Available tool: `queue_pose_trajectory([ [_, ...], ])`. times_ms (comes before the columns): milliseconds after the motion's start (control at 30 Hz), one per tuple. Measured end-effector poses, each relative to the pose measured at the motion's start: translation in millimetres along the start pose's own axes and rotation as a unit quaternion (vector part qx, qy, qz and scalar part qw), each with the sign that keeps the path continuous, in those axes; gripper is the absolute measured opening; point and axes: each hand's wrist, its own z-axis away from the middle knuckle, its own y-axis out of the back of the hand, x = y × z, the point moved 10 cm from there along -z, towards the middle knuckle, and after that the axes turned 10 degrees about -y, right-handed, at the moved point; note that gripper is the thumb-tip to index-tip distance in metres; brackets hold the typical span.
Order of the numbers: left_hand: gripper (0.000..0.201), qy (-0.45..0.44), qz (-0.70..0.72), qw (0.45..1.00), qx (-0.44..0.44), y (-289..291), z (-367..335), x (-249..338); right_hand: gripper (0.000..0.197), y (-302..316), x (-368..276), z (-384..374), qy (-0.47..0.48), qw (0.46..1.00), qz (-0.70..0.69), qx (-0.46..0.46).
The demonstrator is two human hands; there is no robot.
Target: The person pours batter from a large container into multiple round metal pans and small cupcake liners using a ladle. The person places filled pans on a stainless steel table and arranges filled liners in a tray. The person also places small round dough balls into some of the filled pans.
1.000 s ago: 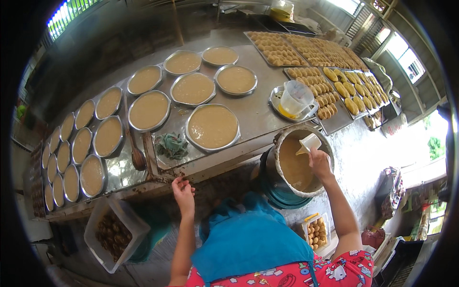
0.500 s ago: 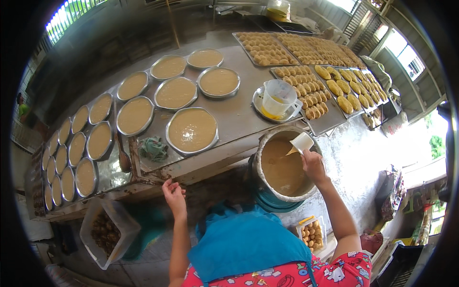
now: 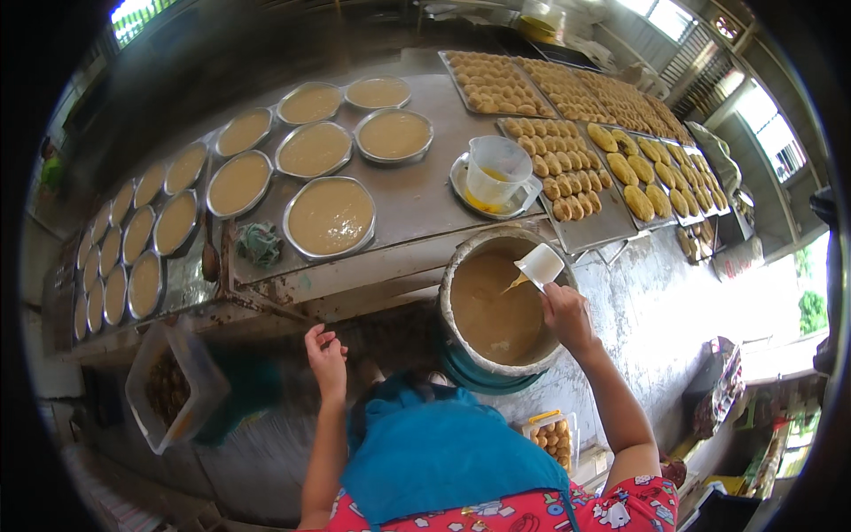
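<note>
A small white plastic cup [image 3: 542,265], tilted with pale tan batter [image 3: 489,312] trailing from its lip, is over the batter inside a large round bucket with a grey, crusted rim [image 3: 449,288]. The right hand [image 3: 568,314] is closed around its near side, while the left hand [image 3: 328,356] holds nothing, fingers loosely curled near the metal-topped table [image 3: 418,197]. Compared with half a second ago, the bucket and cup appear farther left in view, the cup still in the right hand.

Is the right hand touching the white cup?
Touching: the head view shows the right hand gripping the white cup at its near edge, with no gap between them.
</note>
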Motion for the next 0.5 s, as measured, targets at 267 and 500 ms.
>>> queue_pose_trajectory([
  [267, 0.038, 0.013, -0.023, 0.998, 0.051, 36.8, 47.2, -36.8, 0.008, 25.0, -0.6, 12.6, 0.01, 0.998, -0.046, 0.031],
  [500, 0.037, 0.103, -0.081, 0.984, 0.124, 114.8, 79.9, -161.2, 0.004, 64.1, 18.8, 14.0, -0.083, 0.982, -0.148, 0.083],
])
